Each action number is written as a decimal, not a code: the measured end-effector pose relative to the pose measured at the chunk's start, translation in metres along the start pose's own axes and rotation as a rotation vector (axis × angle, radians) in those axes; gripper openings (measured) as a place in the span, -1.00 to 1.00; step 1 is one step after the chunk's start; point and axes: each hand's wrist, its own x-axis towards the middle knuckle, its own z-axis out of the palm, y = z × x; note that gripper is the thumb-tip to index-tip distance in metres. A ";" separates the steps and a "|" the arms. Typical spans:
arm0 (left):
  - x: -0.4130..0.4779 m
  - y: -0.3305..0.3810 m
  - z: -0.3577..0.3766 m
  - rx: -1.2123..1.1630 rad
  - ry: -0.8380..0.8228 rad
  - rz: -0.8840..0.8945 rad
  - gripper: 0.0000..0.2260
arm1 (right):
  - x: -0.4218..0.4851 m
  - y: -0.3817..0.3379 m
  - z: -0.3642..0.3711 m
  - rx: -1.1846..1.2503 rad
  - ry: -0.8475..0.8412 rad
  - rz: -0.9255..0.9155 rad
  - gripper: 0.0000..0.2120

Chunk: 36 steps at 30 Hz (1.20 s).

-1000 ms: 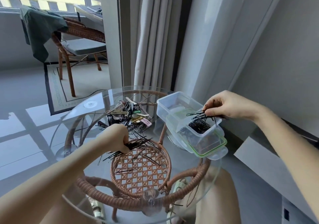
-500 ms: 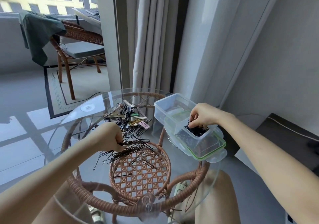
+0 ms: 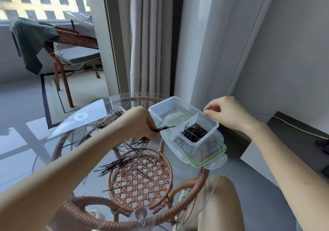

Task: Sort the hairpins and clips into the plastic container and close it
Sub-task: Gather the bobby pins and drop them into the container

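At the container's near edge, the left hand [image 3: 142,124] has carried a pinched bundle of hairpins [image 3: 162,129] up from the glass table [image 3: 62,141], ready to drop in. The right hand [image 3: 226,113] has withdrawn from the filled compartment to the plastic container [image 3: 179,106] rim, fingers curled, apparently empty. More hairpins remain loose on the glass.

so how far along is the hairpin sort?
Partway. Done: a pile of black hairpins sits in the near compartment of the plastic container. In hand: the left hand grips a bundle of pins at the container's edge; the right hand rests on its far rim. Left: loose pins on the glass table, clips behind the left hand, and the green-rimmed lid under the container, not on.
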 end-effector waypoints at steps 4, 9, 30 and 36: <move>0.035 0.052 0.007 0.034 0.020 0.059 -0.81 | -0.013 0.003 -0.010 0.043 0.047 -0.007 -0.88; 0.074 0.105 0.028 0.299 -0.026 0.056 -0.71 | -0.024 0.002 -0.021 0.083 0.075 -0.017 -0.88; -0.030 -0.036 -0.022 0.237 0.000 -0.009 -0.79 | -0.072 -0.076 0.051 0.023 -0.394 -0.226 -0.57; -0.101 -0.114 0.034 0.273 -0.116 -0.337 -0.26 | -0.066 -0.086 0.123 -0.109 -0.510 -0.123 -0.12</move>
